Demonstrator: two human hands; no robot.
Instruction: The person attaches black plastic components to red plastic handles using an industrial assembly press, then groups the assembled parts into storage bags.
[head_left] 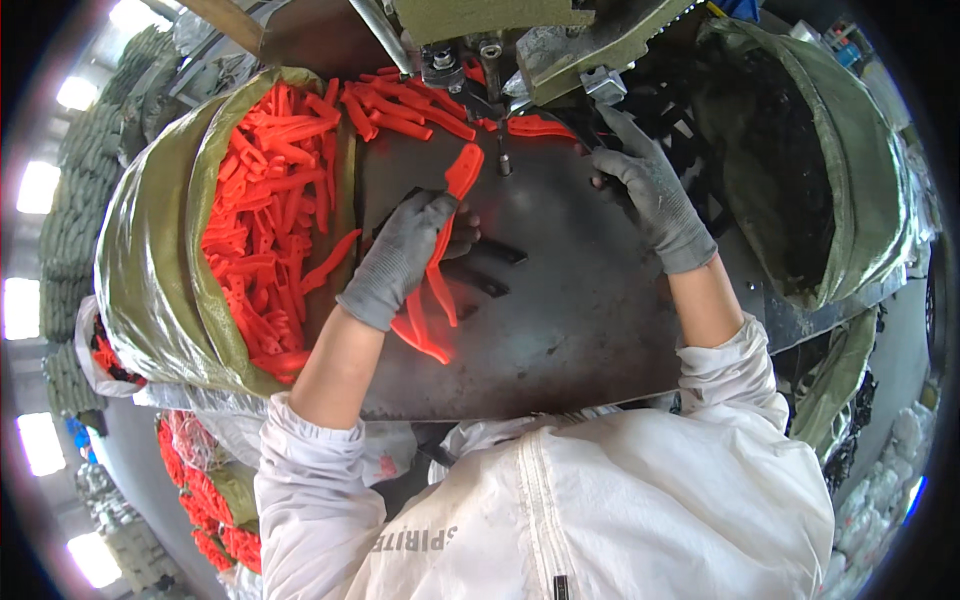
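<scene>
My left fingers (437,207) grasped a red piece (464,171) jutting beyond them, best held steady; whether my right fingers (631,136) gripped, I couldn't tell.

From the wearer's head, a wide fisheye camera is looking down over the white zip-front fabric jacket (660,490), facing the dark flat metal worktop (570,330) at close range, framing the grey-gloved left hand (408,243) and grey-gloved right hand (655,198) between curving outer edges.
</scene>
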